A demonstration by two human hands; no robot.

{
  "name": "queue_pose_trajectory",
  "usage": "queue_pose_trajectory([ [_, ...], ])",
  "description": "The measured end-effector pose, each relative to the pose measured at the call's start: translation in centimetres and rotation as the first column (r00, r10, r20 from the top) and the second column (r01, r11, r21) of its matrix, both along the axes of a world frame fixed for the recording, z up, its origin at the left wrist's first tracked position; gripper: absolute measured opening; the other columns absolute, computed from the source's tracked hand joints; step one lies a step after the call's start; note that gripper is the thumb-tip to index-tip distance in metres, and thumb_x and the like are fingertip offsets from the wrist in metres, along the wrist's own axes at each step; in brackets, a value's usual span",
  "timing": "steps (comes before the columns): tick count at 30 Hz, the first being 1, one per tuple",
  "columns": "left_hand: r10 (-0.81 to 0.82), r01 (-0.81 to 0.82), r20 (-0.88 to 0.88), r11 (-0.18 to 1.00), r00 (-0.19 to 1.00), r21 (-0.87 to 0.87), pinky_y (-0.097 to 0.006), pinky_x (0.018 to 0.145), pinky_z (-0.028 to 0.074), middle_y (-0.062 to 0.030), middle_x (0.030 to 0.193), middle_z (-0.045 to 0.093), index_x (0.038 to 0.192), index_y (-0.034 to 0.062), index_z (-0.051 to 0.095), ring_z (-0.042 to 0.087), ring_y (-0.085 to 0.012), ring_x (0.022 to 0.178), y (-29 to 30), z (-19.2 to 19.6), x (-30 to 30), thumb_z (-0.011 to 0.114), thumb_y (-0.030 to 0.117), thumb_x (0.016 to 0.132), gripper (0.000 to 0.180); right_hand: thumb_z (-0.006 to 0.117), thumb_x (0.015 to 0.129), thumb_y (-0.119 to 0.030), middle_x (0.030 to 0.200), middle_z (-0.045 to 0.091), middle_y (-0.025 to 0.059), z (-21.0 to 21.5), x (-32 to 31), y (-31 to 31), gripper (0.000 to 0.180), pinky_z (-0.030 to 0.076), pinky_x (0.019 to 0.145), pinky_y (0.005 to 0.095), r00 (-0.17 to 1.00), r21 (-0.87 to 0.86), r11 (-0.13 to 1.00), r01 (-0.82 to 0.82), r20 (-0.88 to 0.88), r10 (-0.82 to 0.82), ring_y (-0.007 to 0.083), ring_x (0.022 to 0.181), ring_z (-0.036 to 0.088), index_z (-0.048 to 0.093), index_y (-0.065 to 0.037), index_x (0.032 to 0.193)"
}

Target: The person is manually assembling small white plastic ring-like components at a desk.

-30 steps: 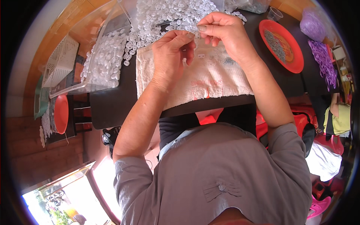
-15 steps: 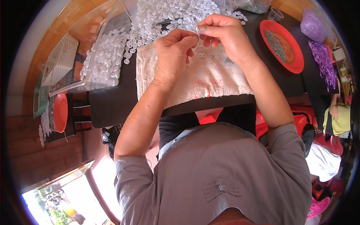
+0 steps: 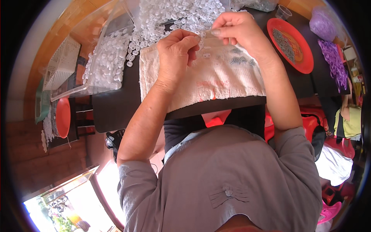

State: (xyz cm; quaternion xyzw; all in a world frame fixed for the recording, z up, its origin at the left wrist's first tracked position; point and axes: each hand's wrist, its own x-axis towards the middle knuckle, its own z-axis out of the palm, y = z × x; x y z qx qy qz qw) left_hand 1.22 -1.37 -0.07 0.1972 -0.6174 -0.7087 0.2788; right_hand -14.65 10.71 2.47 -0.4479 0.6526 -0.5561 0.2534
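Above a cream towel (image 3: 228,85) both hands are raised, with a gap between their fingertips. My left hand (image 3: 176,52) is closed in a pinch of thumb and forefinger, and whatever lies in it is too small to make out. My right hand (image 3: 243,34) also pinches, its thumb and forefinger together near the far edge of the towel; what they hold cannot be made out. Between the hands a small white two-holed plastic piece (image 3: 207,55) rests on the towel. To its right, a few clusters of small dark grey pieces (image 3: 240,60) lie on the cloth.
A big heap of white two-holed pieces (image 3: 181,13) spreads beyond the towel. More fill a clear plastic bin (image 3: 71,92) at left. On the right stand a red plate (image 3: 307,63) of small grey metal pieces, a clear cup (image 3: 284,12) and purple strips (image 3: 333,65).
My right hand has moved right and slightly away, widening the gap to my left hand. More dark grey pieces on the towel now show. The left hand has shifted only slightly left.
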Motion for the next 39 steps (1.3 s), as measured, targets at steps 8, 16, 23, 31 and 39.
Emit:
queue_pose_trajectory([
  [8, -0.106, 0.104, 0.013, 0.99, 0.994, 0.096, -0.024, 0.042, 0.037, -0.0074, 0.07, 0.06, 0.087, -0.0038, 0.063, 0.051, -0.0119, 0.05, 0.0, 0.1, 0.1, 0.061, 0.008, 0.083, 0.013, 0.063, 0.079, -0.005, 0.081, 0.065, 0.0004, -1.0, 0.8, -0.6, 0.017, 0.044, 0.065, 0.021, 0.933, 0.039, 0.999, -0.036, -0.356, 0.048, 0.0065, 0.075, 0.057, 0.066, 0.0, 0.095],
  [16, -0.139, 0.143, -0.036, 0.964, 0.99, 0.225, -0.026, 0.041, 0.037, -0.0089, 0.07, 0.06, 0.087, -0.0041, 0.062, 0.053, -0.0148, 0.051, -0.2, 0.8, 0.3, 0.061, 0.009, 0.082, 0.014, 0.061, 0.084, -0.003, 0.081, 0.064, -0.0015, -1.0, 1.3, -0.7, 0.015, 0.041, 0.057, 0.02, 0.983, -0.096, 0.981, -0.166, -0.1, 0.156, 0.0027, 0.071, 0.053, 0.068, -0.003, 0.096],
  [23, -0.185, 0.189, -0.043, 0.945, 0.982, 0.265, -0.026, 0.043, 0.038, -0.0092, 0.069, 0.059, 0.089, -0.004, 0.061, 0.052, -0.0158, 0.05, -0.3, 1.6, 0.2, 0.058, 0.009, 0.085, 0.014, 0.061, 0.085, -0.004, 0.076, 0.063, -0.0021, -0.5, 2.0, -0.3, 0.01, 0.041, 0.054, 0.0199, 0.982, -0.223, 0.958, -0.18, -0.091, 0.164, 0.0035, 0.064, 0.053, 0.068, -0.004, 0.091],
  [31, 0.034, 0.208, 0.282, 0.594, 0.959, -0.777, -0.035, 0.057, 0.048, -0.0082, 0.078, 0.062, 0.079, 0.0029, 0.066, 0.061, -0.0238, 0.065, -1.7, 0.4, -2.4, 0.062, 0.018, 0.085, 0.017, 0.064, 0.083, -0.005, 0.067, 0.061, 0.0029, 1.7, 1.3, -0.4, 0.005, 0.043, 0.05, 0.0222, 0.995, -0.207, 0.978, 0.01, 0.101, 0.011, 0.0081, 0.057, 0.055, 0.064, 0.0, 0.08],
  [39, 0.105, 0.412, 0.42, 0.088, 0.902, -0.907, -0.044, 0.069, 0.051, -0.0121, 0.086, 0.059, 0.083, 0.0065, 0.064, 0.063, -0.0316, 0.079, -1.0, -0.2, -3.1, 0.063, 0.015, 0.081, 0.009, 0.064, 0.084, -0.01, 0.068, 0.058, 0.0007, 0.8, 0.4, 0.1, 0.007, 0.041, 0.053, 0.0208, 0.997, -0.125, 0.992, 0.002, 0.077, 0.008, 0.006, 0.059, 0.052, 0.065, -0.003, 0.083],
])
